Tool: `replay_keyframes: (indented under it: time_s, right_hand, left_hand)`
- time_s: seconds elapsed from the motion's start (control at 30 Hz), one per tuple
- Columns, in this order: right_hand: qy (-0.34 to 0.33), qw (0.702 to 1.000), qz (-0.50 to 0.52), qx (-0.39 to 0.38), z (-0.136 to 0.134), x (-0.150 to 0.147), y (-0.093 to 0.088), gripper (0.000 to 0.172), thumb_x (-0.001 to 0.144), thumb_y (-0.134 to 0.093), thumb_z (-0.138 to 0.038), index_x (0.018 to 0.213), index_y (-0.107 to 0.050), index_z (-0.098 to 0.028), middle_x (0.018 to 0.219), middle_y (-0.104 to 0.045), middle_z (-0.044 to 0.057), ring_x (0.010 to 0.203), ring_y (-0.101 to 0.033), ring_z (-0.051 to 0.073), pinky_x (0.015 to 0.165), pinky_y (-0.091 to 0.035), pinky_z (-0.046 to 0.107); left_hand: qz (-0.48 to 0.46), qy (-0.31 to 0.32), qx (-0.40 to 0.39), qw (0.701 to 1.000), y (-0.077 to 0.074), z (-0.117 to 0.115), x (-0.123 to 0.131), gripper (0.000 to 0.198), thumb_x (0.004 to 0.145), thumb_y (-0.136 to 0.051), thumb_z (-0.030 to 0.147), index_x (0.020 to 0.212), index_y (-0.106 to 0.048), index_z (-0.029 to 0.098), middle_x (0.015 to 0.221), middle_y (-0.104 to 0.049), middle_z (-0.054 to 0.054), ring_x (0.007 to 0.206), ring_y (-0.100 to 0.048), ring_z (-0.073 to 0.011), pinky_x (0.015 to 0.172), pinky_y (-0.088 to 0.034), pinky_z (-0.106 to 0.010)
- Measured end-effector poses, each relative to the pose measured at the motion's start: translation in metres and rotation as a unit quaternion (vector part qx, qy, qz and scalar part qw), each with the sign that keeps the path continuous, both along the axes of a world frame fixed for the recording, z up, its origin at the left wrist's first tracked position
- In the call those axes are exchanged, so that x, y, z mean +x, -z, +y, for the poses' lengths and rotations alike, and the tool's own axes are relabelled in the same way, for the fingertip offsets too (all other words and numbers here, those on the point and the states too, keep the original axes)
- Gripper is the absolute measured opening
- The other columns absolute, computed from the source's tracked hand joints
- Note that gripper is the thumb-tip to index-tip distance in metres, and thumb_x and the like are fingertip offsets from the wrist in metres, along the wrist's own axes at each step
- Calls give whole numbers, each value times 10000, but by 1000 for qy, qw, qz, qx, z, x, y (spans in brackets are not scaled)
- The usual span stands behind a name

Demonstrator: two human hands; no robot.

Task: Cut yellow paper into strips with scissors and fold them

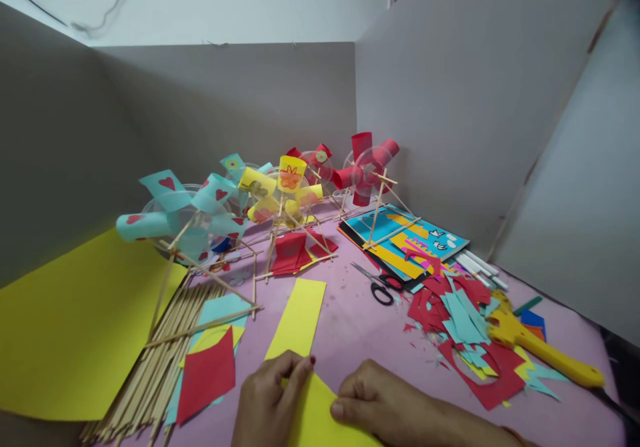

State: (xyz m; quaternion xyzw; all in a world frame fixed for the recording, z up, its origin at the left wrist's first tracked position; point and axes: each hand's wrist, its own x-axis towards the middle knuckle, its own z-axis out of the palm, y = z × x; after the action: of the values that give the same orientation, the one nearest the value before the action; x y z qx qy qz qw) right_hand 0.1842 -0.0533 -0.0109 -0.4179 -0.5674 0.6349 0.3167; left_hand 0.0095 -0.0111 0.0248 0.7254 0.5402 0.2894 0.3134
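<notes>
Near the table's front edge, my left hand (pixel 273 397) pinches a piece of yellow paper (pixel 320 410) between thumb and bent fingers. My right hand (pixel 373 397) is curled, with its thumb pressed on the right edge of the same paper. A yellow paper strip (pixel 303 307) lies flat just beyond my left hand; whether it joins the held piece is hidden by the fingers. To the left of my left hand lies a red paper piece (pixel 207 377) over blue and yellow ones. Black-handled scissors (pixel 383 290) rest ahead of my right hand.
Paper pinwheels on stick frames stand behind: blue (pixel 185 214), yellow (pixel 283 190) and red (pixel 370 170). Wooden sticks (pixel 155 360) lie left beside a yellow sheet (pixel 80 327). Paper scraps (pixel 465 317), a yellow glue gun (pixel 540 347) and a blue booklet (pixel 435 234) occupy the right.
</notes>
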Motion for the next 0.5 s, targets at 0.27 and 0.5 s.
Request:
replay_keyframes:
  time_s: [0.27, 0.5]
  right_hand:
    - [-47, 998, 6, -38, 7, 23, -4, 337, 763, -567, -412, 546, -500, -164, 422, -371, -88, 358, -286, 36, 359, -233, 166]
    - [-111, 990, 2, -91, 21, 48, 8, 287, 720, -608, -385, 559, -561, -152, 368, -519, -54, 278, -456, 71, 332, -357, 157]
  left_hand:
    - [7, -192, 44, 980, -7, 30, -56, 306, 723, -546, 486, 714, -650, 198, 551, -625, 33, 573, -569, -183, 500, -377, -224]
    - [-87, -196, 12, 977, -4, 34, -66, 356, 684, -584, 517, 743, -652, 172, 508, -607, 32, 480, -543, -169, 427, -380, -224]
